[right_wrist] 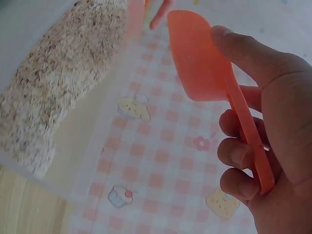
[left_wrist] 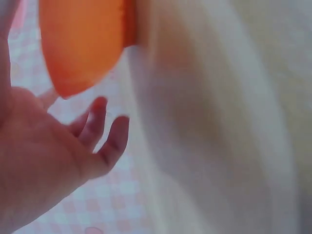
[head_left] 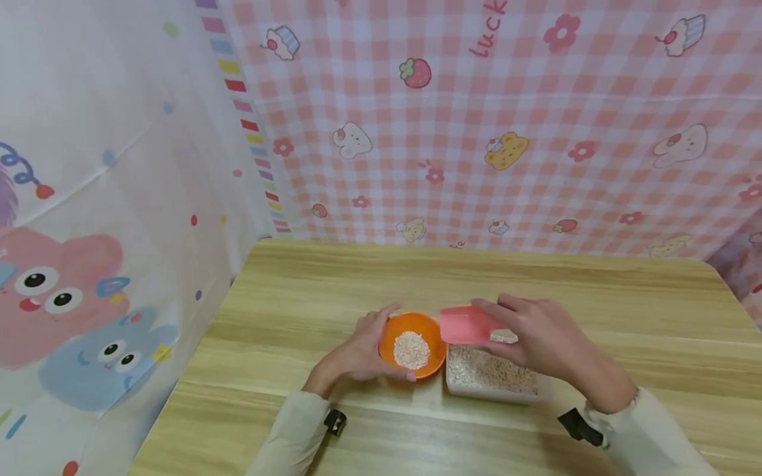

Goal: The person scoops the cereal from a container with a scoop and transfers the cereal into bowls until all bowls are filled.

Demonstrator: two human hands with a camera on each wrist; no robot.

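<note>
Cupping the orange bowl on the counter, here's the left hand in the head view, thumb on the near side, fingers on the far side, pale flakes inside! Just right of it, the right hand grips the pink scoop, its pan by the bowl's rim, above the left end of the flake-filled container. Over to the left wrist: the orange bowl up top, fingers bent and spread apart, the right side blurred. And the right wrist: fingers wrapped round the scoop's handle, thumb against its pan, the container alongside!
</note>
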